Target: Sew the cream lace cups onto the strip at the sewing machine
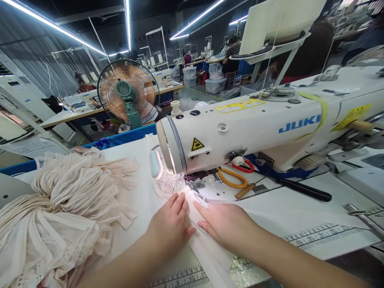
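Note:
My left hand lies flat with fingers stretched out on a strip of cream fabric on the sewing table. My right hand rests flat beside it, fingers pointing toward the needle area. Both hands press the fabric just in front of the white JUKI sewing machine. A piece of lace lies lit under the machine head. The needle itself is hidden by the head.
A large heap of cream lace pieces sits at the left. Orange-handled scissors and a black-handled tool lie behind the machine arm. A standing fan is beyond the table. Other people work at far tables.

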A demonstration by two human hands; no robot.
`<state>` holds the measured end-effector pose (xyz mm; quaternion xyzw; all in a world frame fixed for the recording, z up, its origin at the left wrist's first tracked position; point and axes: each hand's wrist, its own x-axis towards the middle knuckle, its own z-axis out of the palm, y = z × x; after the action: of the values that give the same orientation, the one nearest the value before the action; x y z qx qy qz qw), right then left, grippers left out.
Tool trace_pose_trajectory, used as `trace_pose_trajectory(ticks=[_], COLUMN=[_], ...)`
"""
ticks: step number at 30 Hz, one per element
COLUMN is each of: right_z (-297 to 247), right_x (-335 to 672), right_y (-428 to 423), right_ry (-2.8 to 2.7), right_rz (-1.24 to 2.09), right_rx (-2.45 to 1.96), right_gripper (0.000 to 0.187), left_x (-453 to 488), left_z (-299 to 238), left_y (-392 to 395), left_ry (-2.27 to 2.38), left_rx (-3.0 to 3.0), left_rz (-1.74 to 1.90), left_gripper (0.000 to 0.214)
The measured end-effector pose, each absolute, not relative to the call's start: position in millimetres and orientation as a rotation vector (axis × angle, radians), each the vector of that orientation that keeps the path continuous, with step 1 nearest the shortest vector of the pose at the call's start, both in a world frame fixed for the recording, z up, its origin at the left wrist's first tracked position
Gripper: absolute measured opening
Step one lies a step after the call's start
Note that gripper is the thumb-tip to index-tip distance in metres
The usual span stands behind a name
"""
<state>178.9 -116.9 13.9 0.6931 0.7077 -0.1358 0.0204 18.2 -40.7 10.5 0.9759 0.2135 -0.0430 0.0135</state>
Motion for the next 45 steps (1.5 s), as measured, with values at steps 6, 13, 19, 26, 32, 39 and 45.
trace_pose_trajectory(ticks=[6, 13, 19, 26, 32, 39, 45], right_z=[5.2, 8.4, 11.0, 10.7, 4.9, 3.4, 7.0], right_x=[187.2, 194.4, 197.7, 198.0, 198.6, 199.0, 197.1], right_y=[-135.0, -148.3, -150.4, -147.5, -149.0, -150.0, -137.7], right_ry=[2.328, 2.345, 2.297, 2.303, 2.356, 2.380, 2.360], right_rz=[-0.278, -0.311, -0.396, -0.461, -0.374, -0.324, -0.229], right_rx=[2.133, 2.096, 2.070, 2.068, 2.096, 2.093, 2.034], right_gripper=[0.033, 0.024, 0.024, 0.028, 0.025, 0.028, 0.032], left_x=[16.1, 22.6, 25.6, 24.4, 26.3, 24.3, 22.9], left_z=[1.2, 5.8, 10.8, 10.8, 13.9, 12.1, 5.8], left_y=[-32.9, -22.9, -6.3, 20.6, 4.9, -47.0, -39.8], left_ry=[0.652, 0.723, 0.714, 0.645, 0.299, 0.114, 0.120], left_rx=[3.042, 3.014, 2.983, 3.002, 3.090, 3.139, 3.198], left_rz=[-0.046, -0.151, -0.276, -0.212, 0.100, 0.123, 0.220], left_gripper=[0.062, 0.067, 0.071, 0.068, 0.028, 0.025, 0.018])
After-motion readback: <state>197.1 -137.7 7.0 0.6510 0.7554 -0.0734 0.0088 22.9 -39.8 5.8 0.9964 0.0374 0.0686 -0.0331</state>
